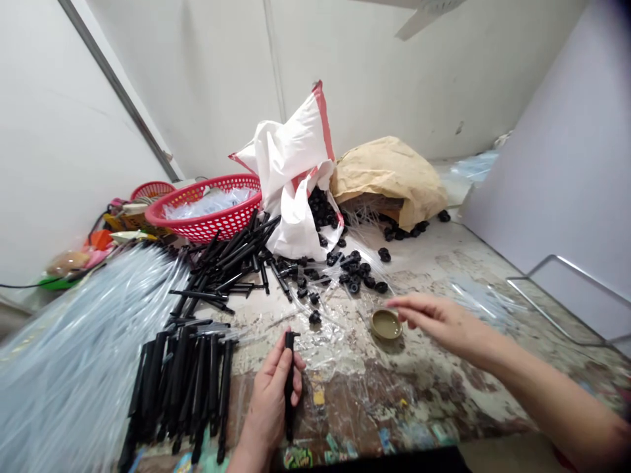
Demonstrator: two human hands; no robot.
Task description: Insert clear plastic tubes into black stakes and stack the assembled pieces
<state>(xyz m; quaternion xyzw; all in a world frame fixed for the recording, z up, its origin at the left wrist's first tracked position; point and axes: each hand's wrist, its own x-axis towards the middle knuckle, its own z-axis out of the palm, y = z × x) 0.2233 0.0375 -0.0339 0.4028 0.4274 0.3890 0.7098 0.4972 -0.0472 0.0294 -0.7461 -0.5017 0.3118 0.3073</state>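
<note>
My left hand [277,376] is wrapped round a slim black plastic tube [289,394], held upright near the table's front edge. A small nub sticks out sideways at the tube's top end. Over the far right rim of a small round dish [386,325] reaches my right hand [428,316], its fingers stretched out and apart. Nothing shows between them. The shallow dish seems to contain a clear liquid. Beyond it lie loose black plastic caps [353,269] among thin clear tubes [367,253]. To the left of my left hand, several similar black tubes [182,381] lie in a row.
More black tubes [231,253] are heaped before a red basket [207,220] of clear plastic. Long clear plastic sleeves [93,341] spread across the left. A white sack [296,144] and a brown paper bag [394,174] stand behind. At right is a bent metal rod [542,315].
</note>
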